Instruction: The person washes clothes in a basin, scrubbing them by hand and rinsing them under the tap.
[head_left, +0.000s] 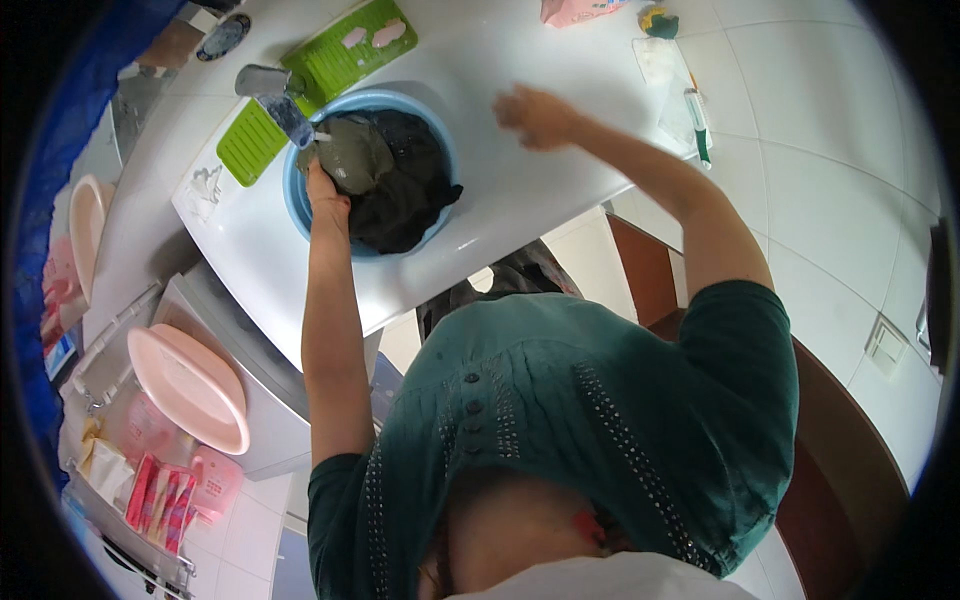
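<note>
My left hand grips a wet grey-green cloth at the left side of a light blue plastic basin. The cloth bulges under the spout of a metal faucet, and a short stream of water meets it. Dark, soaked fabric fills much of the basin, and one corner hangs over the right rim. My right hand is raised to the right of the basin, over the white washbasin counter. It is motion-blurred, its fingers loosely bent and apart, with nothing visible in it.
Green ridged mats flank the faucet; pink soap pieces lie on the far one. A green-and-white brush rests at the counter's right end. A pink packet stands at the back. Lower left, a pink basin leans beside a grey appliance.
</note>
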